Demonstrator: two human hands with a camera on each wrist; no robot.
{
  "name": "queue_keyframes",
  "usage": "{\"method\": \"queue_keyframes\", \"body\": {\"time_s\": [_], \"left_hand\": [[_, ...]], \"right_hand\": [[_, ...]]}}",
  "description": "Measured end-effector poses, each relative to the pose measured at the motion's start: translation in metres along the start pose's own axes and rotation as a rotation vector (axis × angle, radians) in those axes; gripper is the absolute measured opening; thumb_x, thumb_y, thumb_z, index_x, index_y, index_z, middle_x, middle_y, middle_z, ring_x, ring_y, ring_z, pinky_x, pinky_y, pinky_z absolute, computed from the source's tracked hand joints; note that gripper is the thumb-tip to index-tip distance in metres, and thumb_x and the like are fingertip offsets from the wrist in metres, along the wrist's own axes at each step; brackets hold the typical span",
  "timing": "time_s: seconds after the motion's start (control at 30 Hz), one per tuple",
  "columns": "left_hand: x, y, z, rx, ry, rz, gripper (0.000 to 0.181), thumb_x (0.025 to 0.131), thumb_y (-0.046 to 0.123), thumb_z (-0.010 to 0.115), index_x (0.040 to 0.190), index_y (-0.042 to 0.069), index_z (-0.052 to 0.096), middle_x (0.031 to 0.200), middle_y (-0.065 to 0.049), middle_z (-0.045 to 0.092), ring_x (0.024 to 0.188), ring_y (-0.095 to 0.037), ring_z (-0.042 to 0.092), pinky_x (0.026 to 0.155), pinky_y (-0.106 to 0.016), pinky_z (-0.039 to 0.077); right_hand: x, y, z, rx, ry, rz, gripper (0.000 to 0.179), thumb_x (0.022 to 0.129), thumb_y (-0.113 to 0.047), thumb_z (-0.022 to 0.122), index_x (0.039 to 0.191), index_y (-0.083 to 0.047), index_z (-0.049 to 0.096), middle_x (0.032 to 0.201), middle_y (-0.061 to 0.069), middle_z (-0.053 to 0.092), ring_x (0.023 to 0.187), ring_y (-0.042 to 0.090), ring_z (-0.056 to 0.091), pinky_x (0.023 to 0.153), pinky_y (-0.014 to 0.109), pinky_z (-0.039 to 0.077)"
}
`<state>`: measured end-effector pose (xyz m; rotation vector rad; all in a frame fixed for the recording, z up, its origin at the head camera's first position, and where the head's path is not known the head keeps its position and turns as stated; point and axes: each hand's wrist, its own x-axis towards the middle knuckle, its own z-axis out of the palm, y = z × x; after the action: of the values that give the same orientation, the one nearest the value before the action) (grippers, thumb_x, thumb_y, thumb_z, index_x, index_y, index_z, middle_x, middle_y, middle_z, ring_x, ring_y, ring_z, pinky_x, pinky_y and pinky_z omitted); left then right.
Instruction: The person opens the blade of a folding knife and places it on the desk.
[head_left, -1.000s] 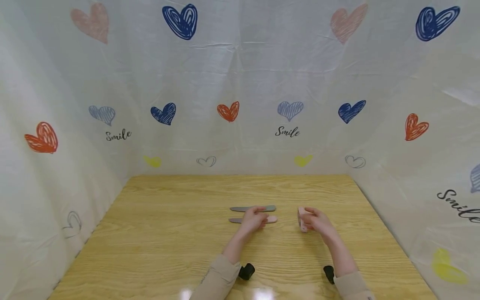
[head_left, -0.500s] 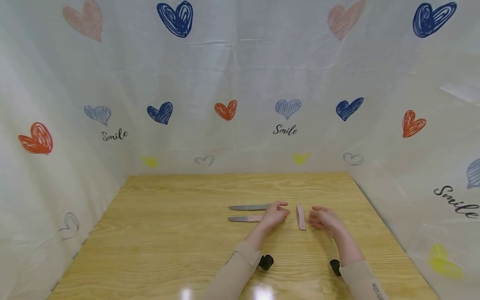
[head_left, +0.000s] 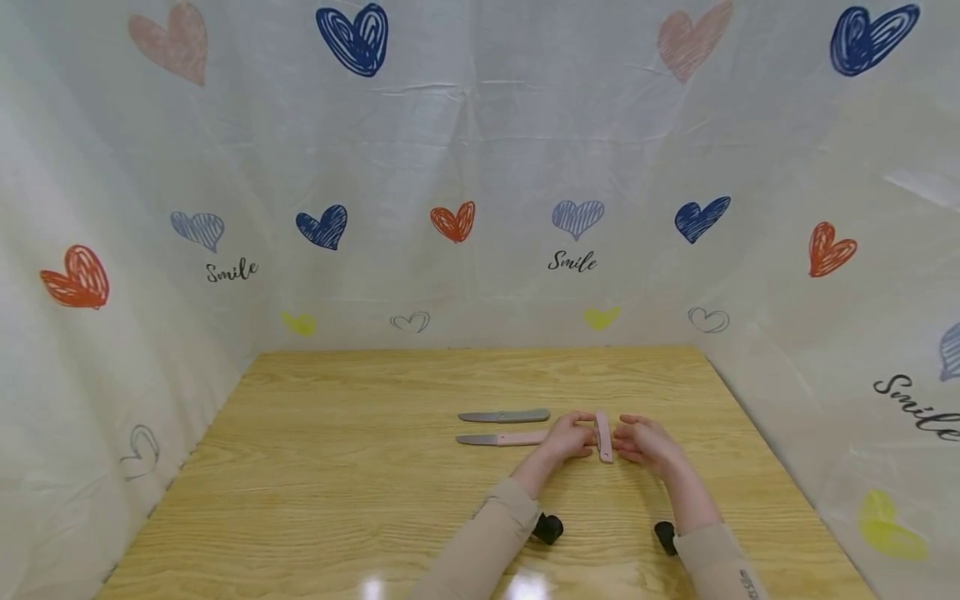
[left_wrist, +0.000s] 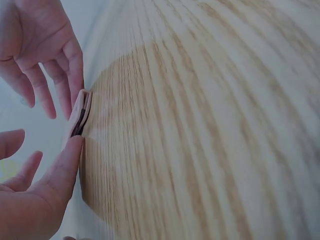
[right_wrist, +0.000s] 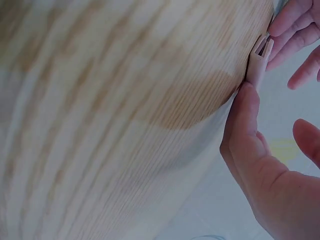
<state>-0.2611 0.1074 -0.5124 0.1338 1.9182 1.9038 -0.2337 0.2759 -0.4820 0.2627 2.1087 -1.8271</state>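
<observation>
A pink folding knife (head_left: 604, 437), folded up, stands on the wooden table between the two hands. My left hand (head_left: 572, 437) is on its left side, fingers extended; in the left wrist view a fingertip (left_wrist: 75, 142) meets the knife's near end. On the other side is my right hand (head_left: 648, 443), its fingers loosely extended; the right wrist view shows one fingertip (right_wrist: 247, 92) at the knife. Further left lie two unfolded knives with blades pointing left: a grey-green-handled one (head_left: 517, 416) behind and a pink-handled one (head_left: 510, 439) in front, its handle end hidden by my left hand.
The wooden table (head_left: 337, 467) runs back to a white curtain (head_left: 510, 167) printed with hearts and the word Smile. Curtain also hangs along both sides. A black wrist camera (head_left: 549, 528) sits below the left hand, another (head_left: 664, 538) below the right.
My left hand has moved right from over the two unfolded knives to the folded one. My right hand drew back from the folded knife, then came close to it again.
</observation>
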Motion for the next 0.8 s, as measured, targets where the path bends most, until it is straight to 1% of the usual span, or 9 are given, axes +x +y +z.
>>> {"method": "queue_keyframes", "body": {"time_s": [0.13,0.2,0.27,0.33,0.47,0.67,0.8], "left_hand": [[0.001,-0.001,0.002,-0.032,0.01,-0.009,0.037,0.094,0.003,0.053,0.131,-0.001,0.057,0.108,-0.013,0.067,0.088,-0.018,0.063,0.075,-0.032,0.058],[0.001,-0.002,0.002,-0.039,0.013,-0.006,0.037,0.093,0.001,0.053,0.13,-0.001,0.057,0.107,-0.014,0.067,0.089,-0.019,0.063,0.075,-0.033,0.058],[0.001,-0.002,0.003,-0.03,0.013,0.002,0.037,0.093,0.001,0.053,0.13,-0.002,0.057,0.106,-0.015,0.067,0.089,-0.02,0.064,0.076,-0.033,0.058],[0.0,-0.003,0.004,-0.026,0.015,0.005,0.036,0.093,0.0,0.053,0.129,-0.002,0.057,0.106,-0.015,0.067,0.09,-0.021,0.064,0.077,-0.034,0.058],[-0.001,-0.004,0.006,-0.025,0.024,0.012,0.035,0.093,-0.001,0.054,0.128,-0.002,0.058,0.104,-0.016,0.068,0.092,-0.022,0.066,0.081,-0.037,0.057],[0.001,-0.007,0.009,-0.056,0.04,0.023,0.035,0.091,-0.007,0.057,0.126,-0.004,0.059,0.103,-0.014,0.067,0.092,-0.021,0.066,0.079,-0.037,0.058],[0.002,-0.009,0.01,-0.073,0.041,0.034,0.036,0.089,-0.01,0.057,0.124,-0.004,0.059,0.104,-0.014,0.065,0.092,-0.022,0.065,0.077,-0.038,0.059]], "right_hand": [[0.002,0.004,-0.002,0.013,-0.02,-0.021,0.067,0.098,-0.011,0.052,0.147,0.017,0.016,0.123,0.026,0.053,0.096,0.017,0.065,0.085,0.03,0.055],[0.002,0.004,-0.002,0.004,-0.02,-0.025,0.066,0.098,-0.011,0.051,0.146,0.018,0.016,0.124,0.027,0.054,0.094,0.015,0.065,0.082,0.028,0.055],[0.002,0.004,0.001,-0.012,-0.005,-0.022,0.062,0.099,-0.01,0.049,0.146,0.018,0.018,0.126,0.03,0.053,0.095,0.016,0.065,0.082,0.028,0.055],[0.001,0.003,0.004,-0.043,0.016,-0.015,0.06,0.1,-0.008,0.047,0.146,0.018,0.017,0.133,0.034,0.048,0.098,0.017,0.064,0.084,0.03,0.054],[0.0,0.001,0.007,-0.071,0.029,-0.015,0.06,0.1,-0.005,0.047,0.146,0.018,0.017,0.134,0.037,0.045,0.1,0.019,0.063,0.086,0.034,0.054],[0.001,0.005,0.009,-0.043,0.024,-0.011,0.063,0.099,-0.003,0.048,0.148,0.016,0.014,0.129,0.036,0.051,0.097,0.02,0.064,0.083,0.037,0.057],[0.0,0.004,0.012,-0.042,0.023,-0.009,0.065,0.098,0.0,0.05,0.149,0.015,0.012,0.134,0.04,0.042,0.095,0.02,0.064,0.08,0.037,0.058]]}}
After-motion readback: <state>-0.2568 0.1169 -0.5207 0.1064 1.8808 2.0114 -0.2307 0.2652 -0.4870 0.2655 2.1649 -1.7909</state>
